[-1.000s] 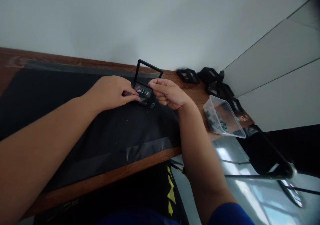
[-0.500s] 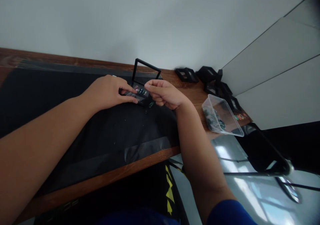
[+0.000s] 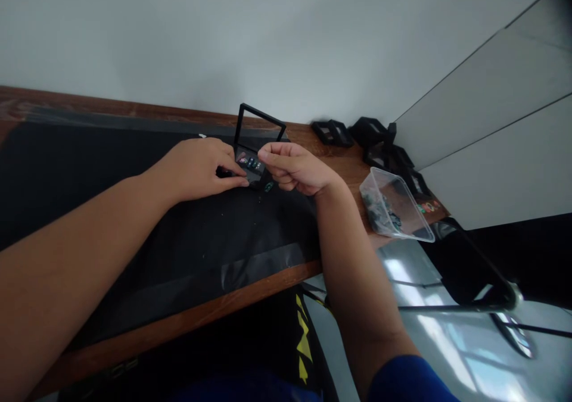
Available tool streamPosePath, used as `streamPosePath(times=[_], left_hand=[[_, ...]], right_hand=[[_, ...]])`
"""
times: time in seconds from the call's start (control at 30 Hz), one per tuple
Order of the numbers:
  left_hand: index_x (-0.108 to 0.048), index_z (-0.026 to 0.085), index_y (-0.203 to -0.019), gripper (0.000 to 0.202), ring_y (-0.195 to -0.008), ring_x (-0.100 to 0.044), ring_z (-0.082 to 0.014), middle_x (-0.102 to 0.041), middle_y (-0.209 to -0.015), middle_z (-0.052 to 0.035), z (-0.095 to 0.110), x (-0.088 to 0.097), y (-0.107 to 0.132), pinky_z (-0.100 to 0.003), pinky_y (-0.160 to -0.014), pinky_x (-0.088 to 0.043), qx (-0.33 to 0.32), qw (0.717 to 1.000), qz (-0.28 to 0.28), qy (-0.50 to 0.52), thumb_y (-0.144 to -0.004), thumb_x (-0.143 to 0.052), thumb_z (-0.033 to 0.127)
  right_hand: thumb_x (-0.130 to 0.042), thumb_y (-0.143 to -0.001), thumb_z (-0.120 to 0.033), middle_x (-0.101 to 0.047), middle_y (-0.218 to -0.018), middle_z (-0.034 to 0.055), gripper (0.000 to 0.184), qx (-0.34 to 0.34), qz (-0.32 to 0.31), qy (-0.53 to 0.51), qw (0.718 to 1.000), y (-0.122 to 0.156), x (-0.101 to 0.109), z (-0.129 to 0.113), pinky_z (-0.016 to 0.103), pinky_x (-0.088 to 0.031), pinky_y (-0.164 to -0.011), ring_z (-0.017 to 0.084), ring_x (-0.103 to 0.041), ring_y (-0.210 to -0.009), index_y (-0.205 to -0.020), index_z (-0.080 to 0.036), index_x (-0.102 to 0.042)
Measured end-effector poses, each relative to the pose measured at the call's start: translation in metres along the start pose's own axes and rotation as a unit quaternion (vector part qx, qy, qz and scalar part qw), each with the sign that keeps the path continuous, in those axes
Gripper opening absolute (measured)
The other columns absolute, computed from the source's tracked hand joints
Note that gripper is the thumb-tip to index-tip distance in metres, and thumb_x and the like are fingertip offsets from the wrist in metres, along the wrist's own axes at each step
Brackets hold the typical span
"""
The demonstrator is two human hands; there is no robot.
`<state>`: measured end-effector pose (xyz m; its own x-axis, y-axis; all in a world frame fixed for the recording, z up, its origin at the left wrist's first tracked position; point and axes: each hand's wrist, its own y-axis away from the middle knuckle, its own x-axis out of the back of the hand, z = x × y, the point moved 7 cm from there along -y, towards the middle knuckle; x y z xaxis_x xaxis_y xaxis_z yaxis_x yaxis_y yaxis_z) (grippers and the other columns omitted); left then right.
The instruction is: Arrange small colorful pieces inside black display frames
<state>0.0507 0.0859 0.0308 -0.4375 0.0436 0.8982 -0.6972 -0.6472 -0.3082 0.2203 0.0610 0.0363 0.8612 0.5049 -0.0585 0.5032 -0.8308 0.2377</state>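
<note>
A small black hinged display frame (image 3: 260,115) stands open on the black mat, its lid raised like a window. Several small shiny pieces (image 3: 251,163) lie in its lower half. My left hand (image 3: 203,167) has thumb and forefinger closed at the near left edge of that lower half, gripping it. Above its right side, the thumb and forefinger of my right hand (image 3: 295,167) are pinched together, the other fingers curled. What sits in that pinch, if anything, is too small to make out. A small greenish round piece (image 3: 269,186) is beside the frame, below my right hand.
To the right, a clear plastic bin (image 3: 397,205) holds greenish bagged pieces near the table edge. Several black frames (image 3: 370,133) are stacked by the wall behind it. Small coloured rings (image 3: 428,206) lie beyond the bin. A black mat (image 3: 187,259) covers the wooden table.
My left hand has shifted slightly, its forefinger drawing back from the small pieces toward the thumb at the frame's edge. My right hand keeps its pinch in nearly the same place.
</note>
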Motion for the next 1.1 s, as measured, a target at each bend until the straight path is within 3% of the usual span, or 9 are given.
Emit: streamPosePath(times=[0.33, 0.53, 0.63, 0.8, 0.97, 1.1], left_hand=[[-0.091, 0.035, -0.097, 0.029, -0.091, -0.077, -0.0243, -0.086, -0.098, -0.0014, 0.000, 0.000, -0.001, -0.036, -0.081, -0.052, -0.007, 0.998, 0.005, 0.068, -0.103, -0.072, 0.056], [-0.091, 0.033, -0.107, 0.031, -0.099, -0.082, -0.0273, -0.091, -0.107, -0.0029, 0.006, 0.025, 0.006, -0.042, -0.089, -0.061, 0.002, 0.985, 0.154, 0.078, -0.109, -0.068, 0.054], [-0.091, 0.037, -0.113, 0.030, -0.108, -0.083, -0.0290, -0.091, -0.114, -0.0006, 0.008, 0.032, 0.010, -0.048, -0.096, -0.065, 0.012, 0.979, 0.194, 0.057, -0.113, -0.065, 0.053], [-0.089, 0.036, -0.110, 0.030, -0.110, -0.084, -0.0280, -0.091, -0.114, 0.0006, 0.013, 0.035, 0.010, -0.049, -0.099, -0.065, -0.001, 0.978, 0.204, 0.046, -0.114, -0.063, 0.051], [-0.087, 0.027, -0.115, 0.038, -0.117, -0.081, -0.0277, -0.091, -0.119, -0.0007, 0.018, 0.035, 0.008, -0.050, -0.109, -0.063, -0.018, 0.983, 0.181, 0.024, -0.117, -0.058, 0.050], [-0.087, 0.029, -0.111, 0.040, -0.116, -0.080, -0.0276, -0.090, -0.118, -0.0007, 0.019, 0.036, 0.007, -0.052, -0.109, -0.063, -0.013, 0.984, 0.176, 0.032, -0.116, -0.054, 0.050]], right_hand=[[-0.082, -0.109, -0.041, -0.030, -0.059, -0.0165, 0.035, -0.002, 0.000, 0.016, 1.000, -0.002, 0.000, 0.002, 0.015, -0.015, -0.042, 0.004, -0.014, -0.048, -0.091, -0.023, -0.057], [-0.084, -0.107, -0.031, -0.035, -0.053, -0.0154, 0.032, -0.027, 0.083, 0.080, 0.993, -0.004, 0.003, 0.004, 0.016, -0.017, -0.038, 0.004, -0.021, -0.044, -0.088, -0.021, -0.061], [-0.083, -0.108, -0.028, -0.036, -0.052, -0.0149, 0.028, -0.030, 0.091, 0.087, 0.992, -0.005, 0.001, 0.003, 0.015, -0.019, -0.038, 0.004, -0.022, -0.042, -0.088, -0.020, -0.065], [-0.085, -0.107, -0.031, -0.035, -0.052, -0.0155, 0.026, -0.025, 0.078, 0.074, 0.994, -0.007, -0.004, 0.004, 0.016, -0.017, -0.037, 0.004, -0.021, -0.042, -0.091, -0.018, -0.070], [-0.090, -0.103, -0.040, -0.033, -0.052, -0.0164, 0.031, 0.018, 0.048, 0.039, 0.998, -0.010, -0.005, 0.001, 0.017, -0.015, -0.037, 0.004, -0.021, -0.042, -0.093, -0.018, -0.071], [-0.098, -0.095, -0.046, -0.037, -0.052, -0.0162, 0.037, 0.044, 0.039, 0.032, 0.998, -0.012, -0.005, -0.001, 0.019, -0.013, -0.037, 0.004, -0.021, -0.042, -0.094, -0.019, -0.072]])
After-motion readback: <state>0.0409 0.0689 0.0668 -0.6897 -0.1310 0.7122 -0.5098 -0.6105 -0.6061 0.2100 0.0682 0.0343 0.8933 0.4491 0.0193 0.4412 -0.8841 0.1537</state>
